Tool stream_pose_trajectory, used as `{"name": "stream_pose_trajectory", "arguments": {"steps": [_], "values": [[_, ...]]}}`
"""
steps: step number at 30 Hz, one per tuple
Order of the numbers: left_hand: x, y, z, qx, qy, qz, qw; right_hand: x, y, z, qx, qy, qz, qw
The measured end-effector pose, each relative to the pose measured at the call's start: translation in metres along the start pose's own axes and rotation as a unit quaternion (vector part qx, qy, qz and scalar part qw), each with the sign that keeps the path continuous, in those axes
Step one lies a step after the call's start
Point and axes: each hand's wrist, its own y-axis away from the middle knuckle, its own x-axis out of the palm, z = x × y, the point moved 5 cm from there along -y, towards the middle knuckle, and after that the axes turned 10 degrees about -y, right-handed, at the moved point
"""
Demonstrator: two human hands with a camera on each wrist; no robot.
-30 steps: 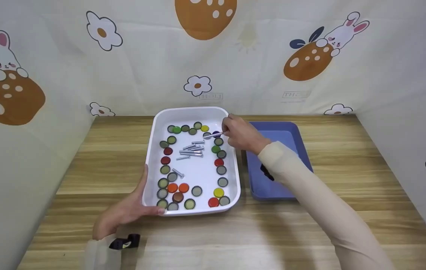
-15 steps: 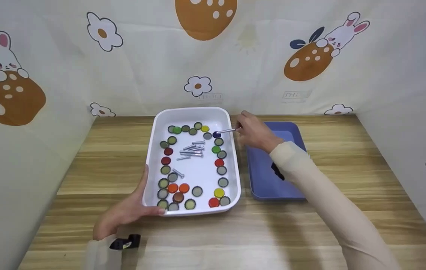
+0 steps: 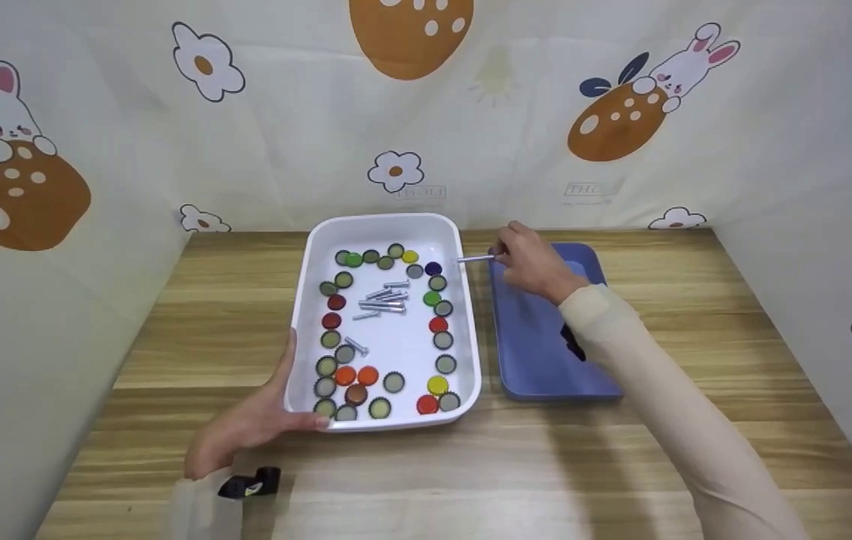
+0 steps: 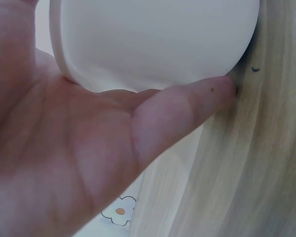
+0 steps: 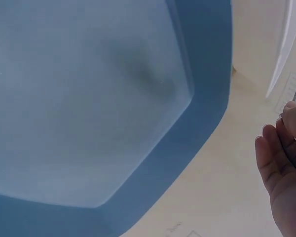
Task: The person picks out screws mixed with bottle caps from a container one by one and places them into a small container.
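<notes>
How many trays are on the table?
2: the white tray, held by the left hand, and the blue tray to its right, partly hidden by the right arm.

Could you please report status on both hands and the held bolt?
Right hand pinching bolt by right rim of white tray. Left hand gripping that tray's near left corner. Inside: more bolts, bottle caps. No obstacle seen toward blue tray.

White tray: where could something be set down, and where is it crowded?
Bare: the middle of the tray, between the bolt pile, the right-hand caps and the lone grey cap; also a patch between that cap and the near red cap. Crowded: the near left corner, full of caps.
</notes>
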Motion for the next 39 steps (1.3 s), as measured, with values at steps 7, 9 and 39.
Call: {"name": "stream_pose_trajectory", "arguments": {"steps": [7, 9, 39], "values": [[0.0, 0.0, 0.002, -0.009, -0.002, 0.002, 1.0, -0.002, 0.005, -0.016, 0.039, 0.01, -0.008, 0.999], [0.001, 0.0, 0.002, 0.005, 0.005, 0.001, 1.0, -0.002, 0.006, -0.022, 0.051, 0.015, -0.011, 0.999], [0.004, -0.001, 0.004, 0.031, 0.016, -0.008, 0.9993, -0.007, 0.019, -0.084, 0.133, 0.028, -0.025, 0.99]]}}
